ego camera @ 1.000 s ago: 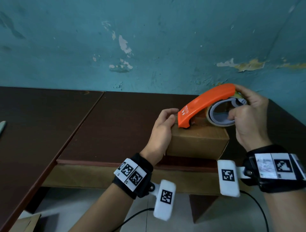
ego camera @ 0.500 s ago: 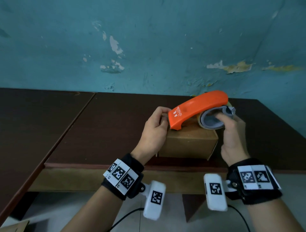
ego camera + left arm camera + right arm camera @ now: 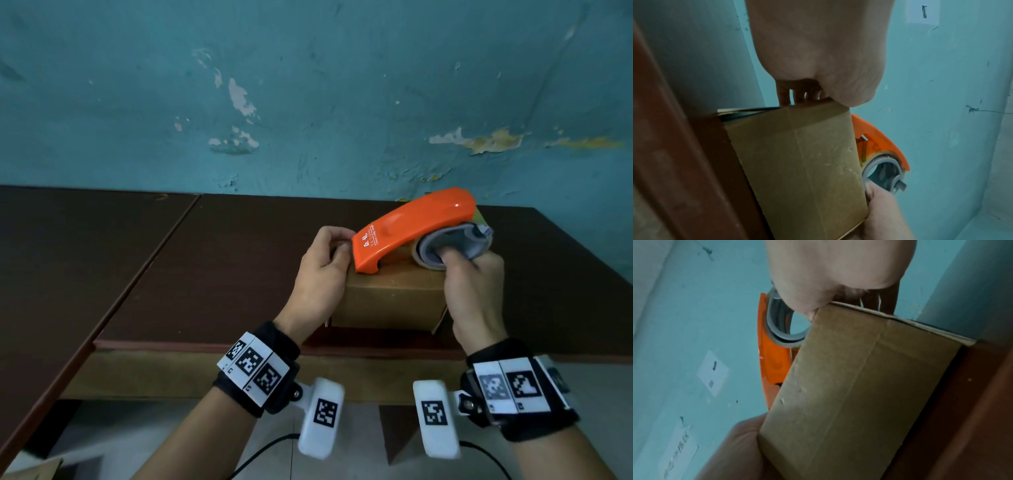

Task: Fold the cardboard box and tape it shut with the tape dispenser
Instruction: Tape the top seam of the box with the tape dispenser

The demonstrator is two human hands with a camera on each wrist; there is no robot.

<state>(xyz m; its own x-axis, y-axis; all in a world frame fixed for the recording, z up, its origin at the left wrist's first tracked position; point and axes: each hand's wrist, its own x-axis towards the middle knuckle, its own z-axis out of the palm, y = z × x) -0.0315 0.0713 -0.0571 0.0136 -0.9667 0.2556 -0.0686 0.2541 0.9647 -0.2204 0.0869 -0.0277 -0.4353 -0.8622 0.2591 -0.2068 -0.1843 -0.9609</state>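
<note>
A small brown cardboard box (image 3: 387, 303) (image 3: 797, 162) (image 3: 855, 386) stands near the front edge of the dark table, flaps folded down. An orange tape dispenser (image 3: 411, 229) (image 3: 881, 141) (image 3: 774, 360) rests on the box's top, its nose at the left end. My left hand (image 3: 322, 277) grips the box's left end, fingers curled over the top corner beside the dispenser's nose. My right hand (image 3: 472, 291) holds the dispenser at the grey tape roll (image 3: 452, 250), thumb inside the core. The box's top seam is hidden under the dispenser.
The dark brown table (image 3: 205, 274) runs back to a peeling teal wall (image 3: 308, 85). A second table (image 3: 68, 257) adjoins on the left. A scrap of cardboard (image 3: 30, 471) lies on the floor at the lower left.
The dispenser has come down onto the box's top and slid left. My right hand shifted from over the roll to a lower grip with the thumb in the core. My left hand stayed on the box.
</note>
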